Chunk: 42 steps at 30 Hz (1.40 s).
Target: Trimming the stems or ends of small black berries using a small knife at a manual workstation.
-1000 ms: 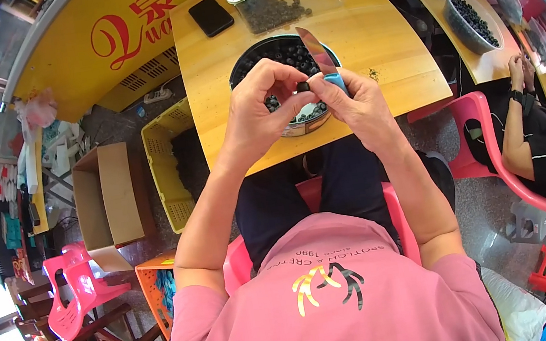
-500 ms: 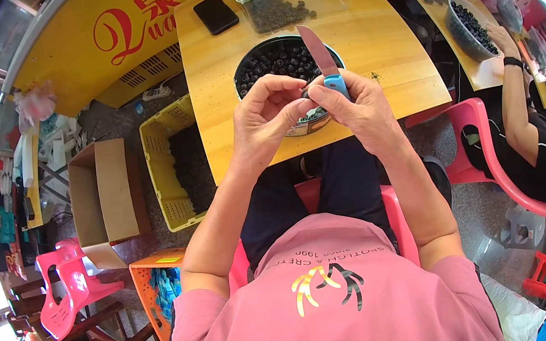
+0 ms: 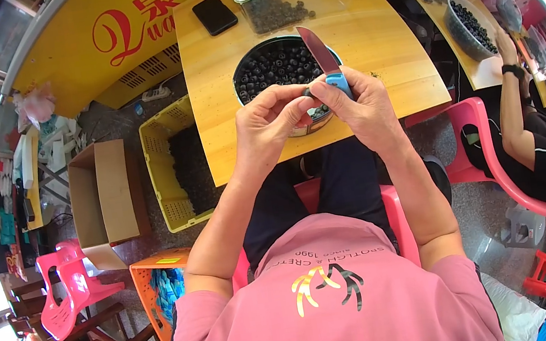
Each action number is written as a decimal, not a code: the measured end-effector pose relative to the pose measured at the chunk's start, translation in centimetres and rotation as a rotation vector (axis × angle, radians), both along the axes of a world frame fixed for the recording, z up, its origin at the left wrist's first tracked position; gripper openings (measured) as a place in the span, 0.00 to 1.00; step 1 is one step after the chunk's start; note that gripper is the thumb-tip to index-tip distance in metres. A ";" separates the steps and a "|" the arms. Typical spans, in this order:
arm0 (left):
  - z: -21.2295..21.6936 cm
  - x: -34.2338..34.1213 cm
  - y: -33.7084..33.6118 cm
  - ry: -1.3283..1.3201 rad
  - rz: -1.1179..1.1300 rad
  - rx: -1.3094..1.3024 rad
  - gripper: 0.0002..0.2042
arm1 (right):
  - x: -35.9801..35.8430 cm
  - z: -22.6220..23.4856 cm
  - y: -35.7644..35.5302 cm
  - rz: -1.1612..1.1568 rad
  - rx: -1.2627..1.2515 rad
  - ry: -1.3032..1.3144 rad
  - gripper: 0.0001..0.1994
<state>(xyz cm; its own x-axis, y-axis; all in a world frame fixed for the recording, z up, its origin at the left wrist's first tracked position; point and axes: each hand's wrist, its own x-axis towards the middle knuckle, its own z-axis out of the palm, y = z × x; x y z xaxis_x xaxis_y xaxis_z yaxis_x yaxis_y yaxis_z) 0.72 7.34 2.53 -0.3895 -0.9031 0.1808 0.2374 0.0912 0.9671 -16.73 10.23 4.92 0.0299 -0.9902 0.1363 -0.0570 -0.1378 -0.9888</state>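
Observation:
A knife with a light blue handle is gripped in my right hand, its blade pointing up and away from me. My left hand pinches a small dark round piece between thumb and fingertips, and my right thumb meets it there. Fingers partly cover the piece. Both hands are over the near rim of a round bowl. Inside lie many small, dark, glossy round pieces, berry-like in size; their exact kind cannot be told.
On the wooden table are a black phone and a clear tray with dark pieces. A yellow crate and a cardboard box stand left. At right, a co-worker's hand touches another bowl.
My two hands have come closer together at the fingertips, the left one lower and its fingers more closed on the small piece. The knife has barely moved.

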 end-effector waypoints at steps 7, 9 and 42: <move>-0.5 0.2 -0.3 0.066 0.063 0.048 0.10 | 0.4 -0.1 0.5 -0.055 -0.084 0.075 0.10; -0.2 0.2 -0.3 0.061 0.069 0.050 0.10 | 0.4 -0.4 0.8 -0.105 -0.231 0.241 0.10; -1.1 2.4 0.2 0.211 0.062 -0.018 0.06 | 1.3 -0.4 0.5 -0.086 -0.346 0.658 0.09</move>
<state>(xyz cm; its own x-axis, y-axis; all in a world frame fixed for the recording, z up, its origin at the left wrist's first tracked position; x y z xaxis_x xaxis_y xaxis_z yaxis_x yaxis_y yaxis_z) 3.15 7.56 1.38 -0.2851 -0.9202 0.2683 0.4279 0.1283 0.8947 -15.42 10.72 4.51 0.1372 -0.8967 0.4209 -0.6462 -0.4031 -0.6481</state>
